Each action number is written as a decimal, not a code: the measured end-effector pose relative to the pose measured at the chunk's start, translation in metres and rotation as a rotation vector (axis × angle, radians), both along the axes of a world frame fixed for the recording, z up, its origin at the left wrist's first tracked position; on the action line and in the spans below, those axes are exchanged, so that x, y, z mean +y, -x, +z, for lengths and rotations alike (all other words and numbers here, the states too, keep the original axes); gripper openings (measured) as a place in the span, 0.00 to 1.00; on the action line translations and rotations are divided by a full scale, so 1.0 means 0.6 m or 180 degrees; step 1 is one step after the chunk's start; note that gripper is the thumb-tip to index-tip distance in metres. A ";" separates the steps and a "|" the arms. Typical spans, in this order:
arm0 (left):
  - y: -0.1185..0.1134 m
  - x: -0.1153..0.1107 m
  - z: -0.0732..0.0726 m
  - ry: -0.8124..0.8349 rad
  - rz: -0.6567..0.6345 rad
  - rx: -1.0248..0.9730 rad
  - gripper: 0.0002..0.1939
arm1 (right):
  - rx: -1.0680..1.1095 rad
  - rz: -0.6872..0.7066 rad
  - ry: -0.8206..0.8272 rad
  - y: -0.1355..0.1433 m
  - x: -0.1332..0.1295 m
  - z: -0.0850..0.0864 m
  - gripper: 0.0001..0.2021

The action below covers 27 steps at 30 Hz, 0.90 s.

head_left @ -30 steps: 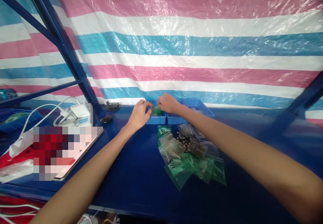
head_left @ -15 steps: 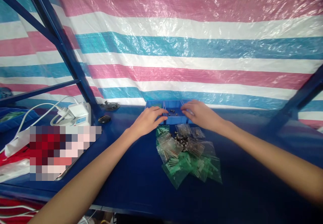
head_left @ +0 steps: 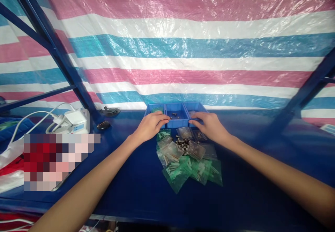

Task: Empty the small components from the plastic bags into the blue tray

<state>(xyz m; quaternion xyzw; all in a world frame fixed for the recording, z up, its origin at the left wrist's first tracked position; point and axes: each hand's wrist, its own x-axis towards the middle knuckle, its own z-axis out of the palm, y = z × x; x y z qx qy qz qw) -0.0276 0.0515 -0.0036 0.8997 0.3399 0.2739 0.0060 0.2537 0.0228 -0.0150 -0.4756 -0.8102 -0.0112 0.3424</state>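
Three blue bins stand side by side at the back of the blue table. The middle bin [head_left: 177, 123] holds a few small dark parts. My left hand [head_left: 149, 125] is at the front of the left bin [head_left: 154, 107], its thumb and fingers closed near the divider. At the right bin [head_left: 195, 106], my right hand [head_left: 209, 124] has its fingertips closed on the front edge. In front of the bins lies a pile of small dark screws [head_left: 183, 144] among clear bags [head_left: 170, 150] and green bags [head_left: 176, 172] of parts.
At the left are a power strip [head_left: 85, 124] with white plugs and cables, a black mouse [head_left: 104, 125] and a blurred-out patch. Blue frame posts rise at both sides, with a striped sheet [head_left: 183, 47] behind.
The view has shifted slightly, so things appear further left. My right hand has moved down to the right bin's front edge, with its fingers closer together; more of the bins shows.
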 end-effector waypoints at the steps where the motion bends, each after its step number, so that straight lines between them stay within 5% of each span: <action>1: 0.000 0.000 -0.001 -0.0012 -0.0012 -0.0004 0.15 | 0.0002 -0.0004 -0.0012 0.000 -0.001 0.001 0.09; 15: 0.001 -0.003 0.000 -0.0082 0.0017 0.0152 0.16 | -0.0421 0.0012 0.0046 -0.001 -0.009 0.011 0.11; 21: 0.001 -0.022 0.009 -0.0702 0.0138 0.0262 0.16 | -0.1075 0.0051 -0.0386 0.008 -0.049 0.032 0.12; 27: -0.021 -0.047 0.014 -0.0338 -0.0305 0.0234 0.15 | -0.1205 0.0212 -0.0096 0.035 -0.069 0.015 0.10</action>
